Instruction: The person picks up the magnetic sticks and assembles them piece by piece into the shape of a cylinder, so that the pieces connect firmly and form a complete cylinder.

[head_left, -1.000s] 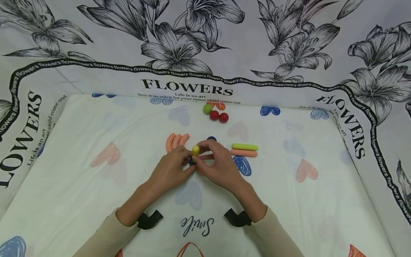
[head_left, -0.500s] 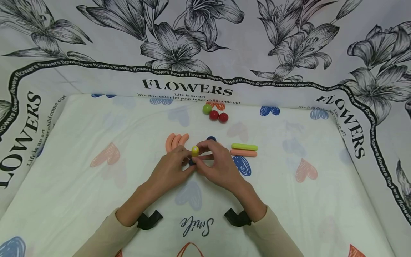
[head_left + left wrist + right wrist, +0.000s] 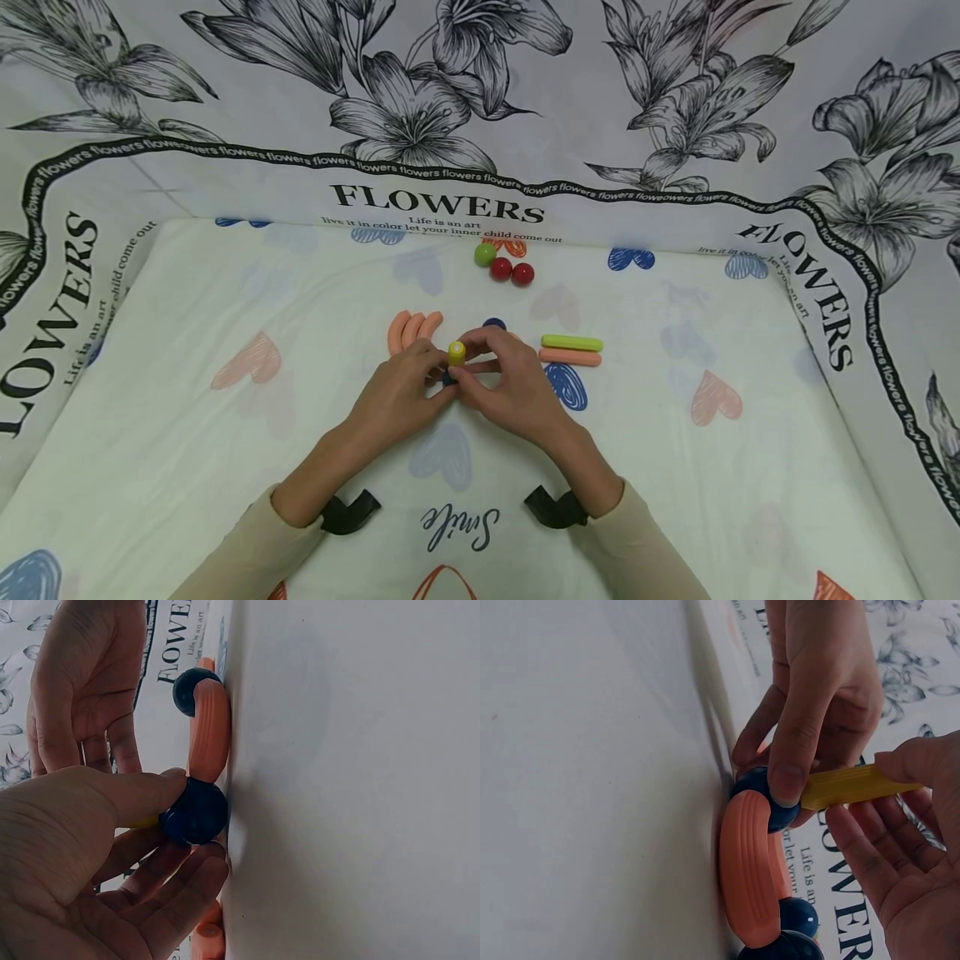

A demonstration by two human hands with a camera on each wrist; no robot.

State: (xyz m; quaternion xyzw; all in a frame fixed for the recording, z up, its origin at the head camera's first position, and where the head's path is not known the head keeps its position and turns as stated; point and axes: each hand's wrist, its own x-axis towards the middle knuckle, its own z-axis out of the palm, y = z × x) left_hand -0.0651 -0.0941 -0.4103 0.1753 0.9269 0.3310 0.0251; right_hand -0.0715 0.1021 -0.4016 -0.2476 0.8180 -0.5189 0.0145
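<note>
In the middle of the head view, my left hand (image 3: 397,387) and right hand (image 3: 517,387) meet over a small build of balls and rods. A dark blue ball (image 3: 193,812) is pinched between my left thumb and fingers. Between my right thumb and fingers is a yellow rod (image 3: 847,785), standing upright with its lower end at that ball. A curved orange rod (image 3: 748,870) runs from the ball along the cloth to other dark blue balls (image 3: 799,916). My hands hide most of this build in the head view.
Curved orange rods (image 3: 412,328) lie just beyond my left hand. Right of my right hand lie a straight lime-green rod (image 3: 572,342) and a straight orange rod (image 3: 570,358). Farther back sit a green ball (image 3: 485,254) and two red balls (image 3: 512,272). A heart-print cloth (image 3: 637,467) lies beneath.
</note>
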